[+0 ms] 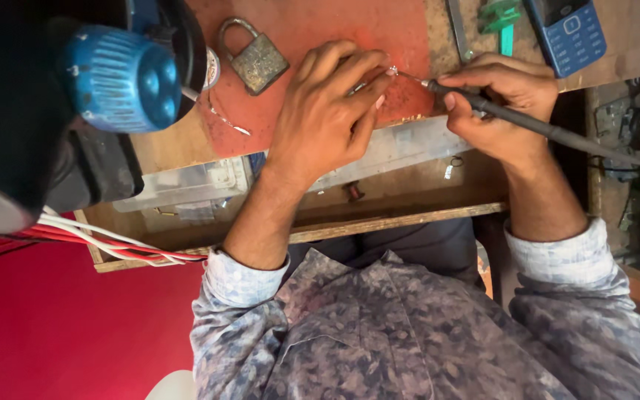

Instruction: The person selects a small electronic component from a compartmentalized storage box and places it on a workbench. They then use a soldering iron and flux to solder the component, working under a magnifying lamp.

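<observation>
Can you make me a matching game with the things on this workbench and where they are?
Things:
1. padlock
2. blue mobile phone
3. soldering iron
4. red and white wires

Places:
A. held in the right hand
B. lower left, by the wooden edge
C. top right corner of the bench
D. on the red mat, above the left hand

Pairs: 1-D, 2-C, 3-A, 4-B
</observation>
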